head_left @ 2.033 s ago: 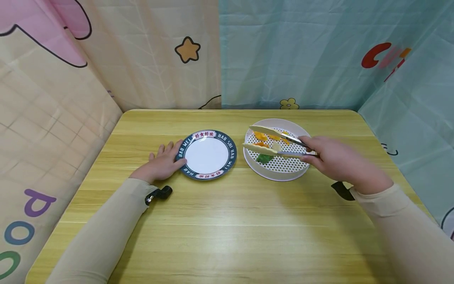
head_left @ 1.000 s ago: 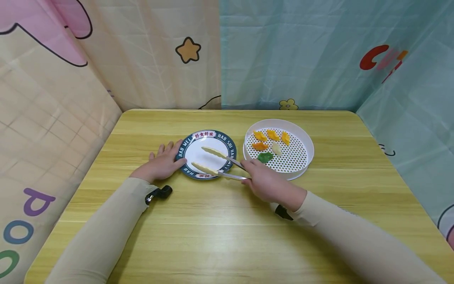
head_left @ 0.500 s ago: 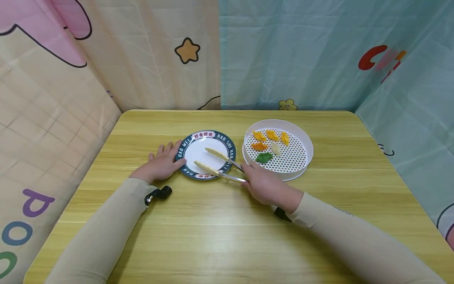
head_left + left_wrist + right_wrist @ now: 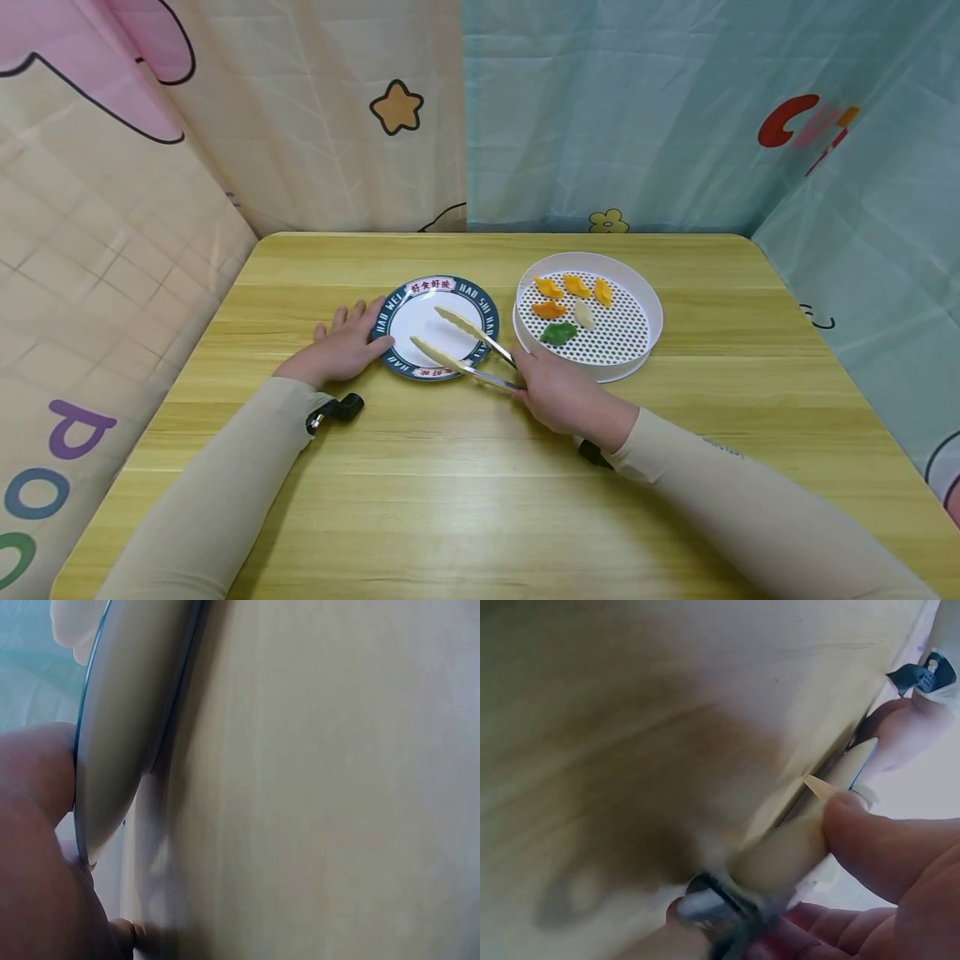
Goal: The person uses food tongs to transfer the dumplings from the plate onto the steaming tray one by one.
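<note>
My left hand (image 4: pixel 337 343) rests at the left edge of a round white plate (image 4: pixel 408 321) with a dark patterned rim. Its thumb lies on the rim and its other fingers are spread; in the left wrist view the plate's rim (image 4: pixel 84 735) meets the thumb. With my right hand (image 4: pixel 558 387) I grip metal tongs (image 4: pixel 442 357) with pale tips. The tongs' arms stand apart over the plate, nothing visible between them. Right of the plate, a pale perforated steamer tray (image 4: pixel 651 304) holds several small dumplings: yellow (image 4: pixel 576 286), orange (image 4: pixel 549 310), white (image 4: pixel 584 315) and green (image 4: pixel 559 333).
Everything stands on a light wooden table (image 4: pixel 450 483). Printed curtains (image 4: pixel 600 108) hang behind the table's far edge and along both sides. A black wrist-camera mount (image 4: pixel 347 407) shows under the left cuff.
My right hand has carried the tongs leftward from above the tray to above the plate. Over the last half second the tongs' arms have spread slightly. My left hand has stayed at the rim.
</note>
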Tool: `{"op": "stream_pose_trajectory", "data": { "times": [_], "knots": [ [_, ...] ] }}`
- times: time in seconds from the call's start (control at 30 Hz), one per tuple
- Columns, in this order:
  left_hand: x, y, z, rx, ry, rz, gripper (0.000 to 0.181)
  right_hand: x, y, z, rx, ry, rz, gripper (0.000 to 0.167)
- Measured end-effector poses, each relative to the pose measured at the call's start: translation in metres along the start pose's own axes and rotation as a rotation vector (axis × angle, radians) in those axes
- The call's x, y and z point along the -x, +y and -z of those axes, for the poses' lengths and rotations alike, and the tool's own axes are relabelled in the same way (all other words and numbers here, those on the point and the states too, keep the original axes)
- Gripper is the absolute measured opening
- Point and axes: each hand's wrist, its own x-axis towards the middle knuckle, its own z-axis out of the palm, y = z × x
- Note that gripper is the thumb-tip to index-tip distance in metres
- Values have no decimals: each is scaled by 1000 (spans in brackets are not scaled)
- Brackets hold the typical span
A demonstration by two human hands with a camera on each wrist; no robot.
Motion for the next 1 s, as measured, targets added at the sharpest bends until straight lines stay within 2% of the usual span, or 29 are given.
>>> {"op": "stream_pose_trajectory", "data": {
  "times": [0.5, 0.67, 0.83, 0.9, 1.0],
  "knots": [
    [-1, -2, 0, 8, 0, 6, 86, -1, -1, -1, 31, -21, -26, 38],
    [0, -2, 1, 14, -2, 11, 89, 5, -6, 5, 18, -8, -35, 30],
    [2, -1, 2, 22, -2, -2, 88, 17, -7, 26, -10, 101, -63, 43],
    [3, -1, 4, 21, -4, -11, 86, 22, 0, 34, -7, 169, -54, 51],
    [3, -2, 7, 20, 4, -38, 84, 27, 19, 44, -16, 276, -8, 48]
  ]
}}
